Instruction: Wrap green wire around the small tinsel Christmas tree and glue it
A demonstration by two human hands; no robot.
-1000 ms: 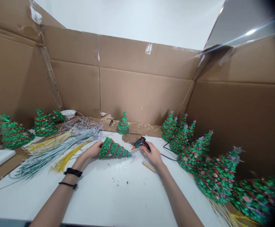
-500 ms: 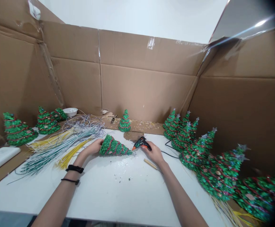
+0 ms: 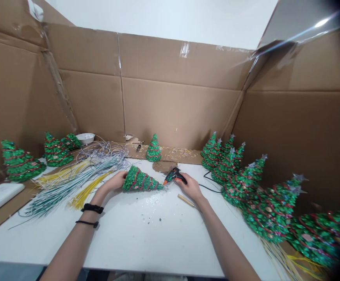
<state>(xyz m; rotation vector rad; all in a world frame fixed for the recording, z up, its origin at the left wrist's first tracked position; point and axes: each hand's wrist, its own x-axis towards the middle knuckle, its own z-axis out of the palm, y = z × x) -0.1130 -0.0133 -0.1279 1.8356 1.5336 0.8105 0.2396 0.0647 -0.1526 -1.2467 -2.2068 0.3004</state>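
Sequin tree (image 3: 142,182) lies sideways on tabletop (image 3: 146,238), left hand (image 3: 115,182) gripping base, likely steadying it; right hand (image 3: 190,187) closed around glue gun (image 3: 174,176), nozzle aimed at tip.

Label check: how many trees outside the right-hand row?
5: held tree in left hand, near glue gun in right hand; back tree, centre; three left trees by the wall. Others may be hidden.
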